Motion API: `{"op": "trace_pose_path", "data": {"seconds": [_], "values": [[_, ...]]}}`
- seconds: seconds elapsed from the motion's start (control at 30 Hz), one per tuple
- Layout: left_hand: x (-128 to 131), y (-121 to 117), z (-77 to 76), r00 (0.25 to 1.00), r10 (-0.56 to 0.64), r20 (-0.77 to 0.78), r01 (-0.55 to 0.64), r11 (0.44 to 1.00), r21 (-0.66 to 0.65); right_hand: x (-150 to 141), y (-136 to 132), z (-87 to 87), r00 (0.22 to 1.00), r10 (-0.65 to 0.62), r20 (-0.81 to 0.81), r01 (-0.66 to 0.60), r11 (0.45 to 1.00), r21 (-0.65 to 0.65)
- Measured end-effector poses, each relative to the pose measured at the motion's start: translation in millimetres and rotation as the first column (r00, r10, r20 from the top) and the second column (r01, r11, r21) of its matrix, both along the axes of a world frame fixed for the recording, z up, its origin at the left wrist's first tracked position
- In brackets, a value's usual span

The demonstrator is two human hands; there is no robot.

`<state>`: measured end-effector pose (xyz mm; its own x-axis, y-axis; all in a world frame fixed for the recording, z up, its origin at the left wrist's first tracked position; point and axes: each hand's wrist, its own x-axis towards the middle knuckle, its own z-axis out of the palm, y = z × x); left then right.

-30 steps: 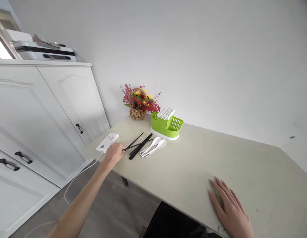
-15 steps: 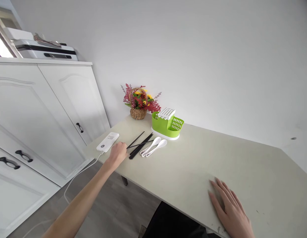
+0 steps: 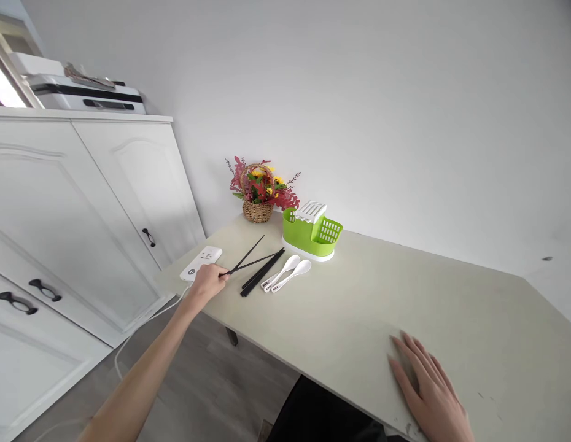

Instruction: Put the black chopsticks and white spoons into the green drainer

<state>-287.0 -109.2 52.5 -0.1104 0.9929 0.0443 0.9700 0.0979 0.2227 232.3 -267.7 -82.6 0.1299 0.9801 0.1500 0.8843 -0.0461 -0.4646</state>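
My left hand [image 3: 209, 281] is closed on the near ends of two black chopsticks [image 3: 249, 250], which fan apart from my fingers. The tip of one reaches close to a bundle of more black chopsticks [image 3: 261, 274] lying on the table. Right of that bundle, two white spoons [image 3: 290, 274] lie side by side, bowls pointing away from me. Behind them stands a green utensil holder [image 3: 300, 235] with a white slotted top and white base. My right hand [image 3: 428, 387] rests flat on the table, fingers stretched out, holding nothing.
A white power bank [image 3: 202, 261] with a cable lies by my left hand, partly covered by it. A wicker basket of flowers [image 3: 258, 212] stands at the back against the wall. White cabinets [image 3: 96, 202] are on the left. The pale table [image 3: 359, 307] extends to the right.
My left hand first shifted slightly right, then drew back left with the two chopsticks, pulling them away from the bundle. My right hand has stayed in place.
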Motion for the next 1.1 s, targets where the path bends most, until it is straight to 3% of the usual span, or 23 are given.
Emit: {"op": "trace_pose_path", "data": {"seconds": [0.23, 0.33, 0.4, 0.5, 0.63, 0.77, 0.83, 0.9, 1.03, 1.1], "values": [[-6.7, -0.8, 2.5, 0.990, 0.042, 0.135, -0.043, 0.999, 0.000, -2.2, -0.3, 2.3, 1.000, -0.006, -0.002, 0.006, 1.000, -0.001], [-2.7, -2.9, 6.2, 0.974, 0.009, 0.226, -0.004, 1.000, -0.022, -2.6, -1.1, 2.7, 1.000, -0.004, -0.005, 0.004, 1.000, 0.000], [4.3, -6.4, 8.4, 0.927, -0.040, 0.372, 0.057, 0.998, -0.035, -2.0, -1.8, 1.6, 1.000, -0.006, -0.012, 0.006, 1.000, 0.006], [24.8, -14.2, 12.2, 0.766, -0.104, 0.635, 0.182, 0.982, -0.058, 0.3, -1.9, -1.2, 1.000, -0.007, -0.028, 0.008, 1.000, 0.030], [70.8, -26.1, 15.2, 0.576, -0.151, 0.803, 0.391, 0.914, -0.108, -1.8, 2.7, 1.2, 0.996, -0.006, -0.086, 0.010, 0.999, 0.049], [127.4, -40.3, 7.6, 0.311, -0.029, 0.950, 0.557, 0.816, -0.157, -24.5, 8.7, 22.9, 0.944, 0.079, -0.321, -0.060, 0.996, 0.069], [154.0, -48.9, 1.1, 0.213, 0.062, 0.975, 0.630, 0.754, -0.185, -41.8, 10.7, 39.1, 0.847, 0.106, -0.521, -0.101, 0.994, 0.037], [176.9, -57.8, -5.9, 0.144, 0.154, 0.977, 0.698, 0.684, -0.211, -58.6, 13.8, 54.9, 0.699, 0.099, -0.709, -0.170, 0.985, -0.029], [206.2, -71.9, -19.1, 0.096, 0.263, 0.960, 0.778, 0.582, -0.237, -84.7, 29.3, 78.9, 0.217, 0.148, -0.965, -0.350, 0.934, 0.065], [212.3, -75.1, -24.3, 0.097, 0.292, 0.951, 0.784, 0.566, -0.254, -94.9, 40.1, 88.3, 0.068, 0.140, -0.988, -0.350, 0.930, 0.108]]}}
